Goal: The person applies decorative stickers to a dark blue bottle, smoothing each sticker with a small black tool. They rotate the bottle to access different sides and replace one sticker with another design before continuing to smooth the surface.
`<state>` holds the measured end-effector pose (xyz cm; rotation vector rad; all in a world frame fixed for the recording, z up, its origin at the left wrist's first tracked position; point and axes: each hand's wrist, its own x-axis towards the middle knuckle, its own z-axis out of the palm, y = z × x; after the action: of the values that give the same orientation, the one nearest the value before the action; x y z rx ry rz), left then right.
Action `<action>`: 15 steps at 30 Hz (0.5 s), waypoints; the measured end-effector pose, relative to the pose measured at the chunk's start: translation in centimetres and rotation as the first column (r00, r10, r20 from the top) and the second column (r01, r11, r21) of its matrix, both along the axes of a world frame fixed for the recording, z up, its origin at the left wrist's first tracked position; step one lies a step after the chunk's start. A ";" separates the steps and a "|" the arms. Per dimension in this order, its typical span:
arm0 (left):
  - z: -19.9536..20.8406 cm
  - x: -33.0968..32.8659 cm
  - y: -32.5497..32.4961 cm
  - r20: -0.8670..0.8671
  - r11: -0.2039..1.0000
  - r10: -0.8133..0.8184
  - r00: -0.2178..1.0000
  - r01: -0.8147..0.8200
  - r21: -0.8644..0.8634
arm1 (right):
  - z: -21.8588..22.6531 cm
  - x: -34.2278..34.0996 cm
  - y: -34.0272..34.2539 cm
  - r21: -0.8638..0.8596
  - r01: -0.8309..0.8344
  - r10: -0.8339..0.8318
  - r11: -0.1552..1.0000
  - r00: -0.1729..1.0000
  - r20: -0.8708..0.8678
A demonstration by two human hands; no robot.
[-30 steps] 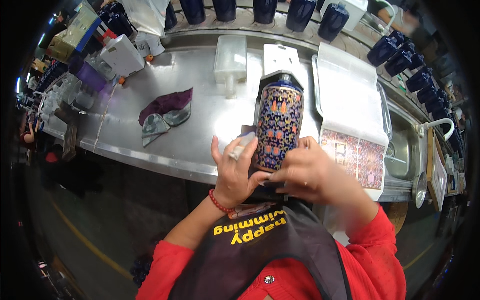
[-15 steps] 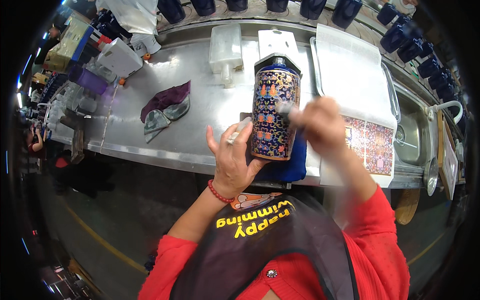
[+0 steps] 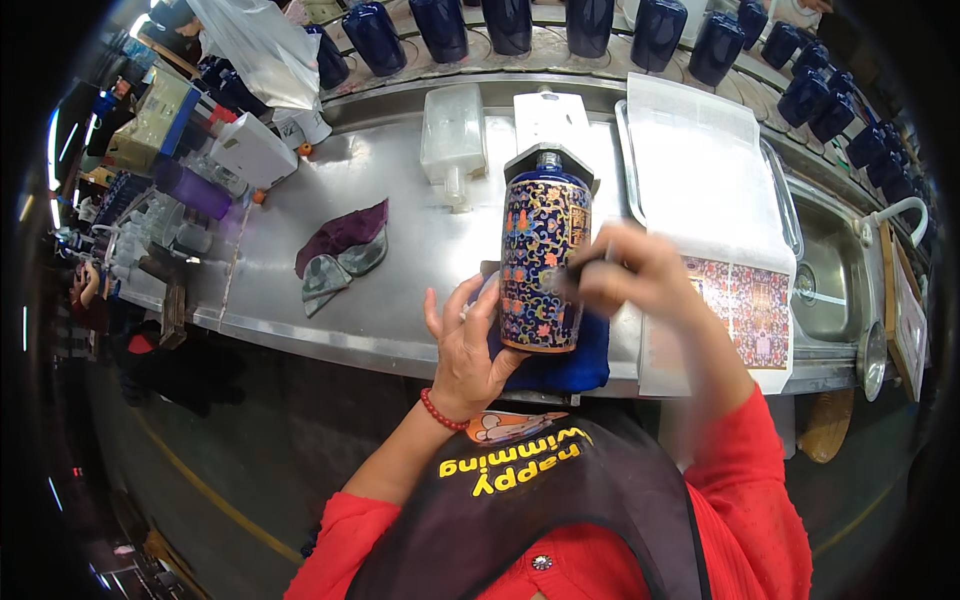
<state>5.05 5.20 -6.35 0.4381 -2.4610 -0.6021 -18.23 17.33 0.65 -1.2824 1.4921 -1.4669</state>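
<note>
A dark blue bottle [image 3: 540, 265] with a colourful floral pattern lies tilted on the bench, its neck pointing away from me. A grey angular rest [image 3: 582, 171] shows behind its shoulders, and a folded blue cloth [image 3: 590, 362] lies under its lower end. My left hand [image 3: 468, 350] holds the bottle at its lower left, thumb by the base and other fingers spread. My right hand [image 3: 635, 275], blurred, is closed round a small dark tool [image 3: 572, 272] against the bottle's right side. The tool's exact kind is hard to make out.
Patterned sheets [image 3: 755, 315] and white paper [image 3: 690, 170] lie on a tray at right, beside a sink [image 3: 830, 270]. A clear bottle-shaped block [image 3: 453, 135] stands behind. A purple and grey cloth [image 3: 345, 250] lies left. Several blue bottles [image 3: 508, 25] line the back.
My right hand has moved the dark tool lower along the bottle. The bottle has turned slightly, showing a gold-framed panel at its right. The whole view has shifted, with the bench lower in it.
</note>
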 end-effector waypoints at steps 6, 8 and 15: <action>-0.1 0.2 0.1 -0.006 1.000 -0.009 1.000 0.009 0.017 | 2.1 2.2 -0.4 -0.370 -0.176 -0.192 0.912 0.614 -0.766; -0.1 0.1 0.1 -0.002 1.000 -0.004 1.000 0.004 0.012 | 2.9 2.0 -0.4 -0.197 -0.364 0.188 0.910 0.787 -0.587; 0.2 0.0 -0.1 -0.003 1.000 -0.022 1.000 0.022 -0.010 | 2.0 -2.2 -2.6 -0.399 0.022 -0.356 0.917 0.496 -0.792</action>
<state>5.08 5.14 -6.15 0.4070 -2.4681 -0.5983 -20.47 14.74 2.63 -2.3745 2.1067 -1.2860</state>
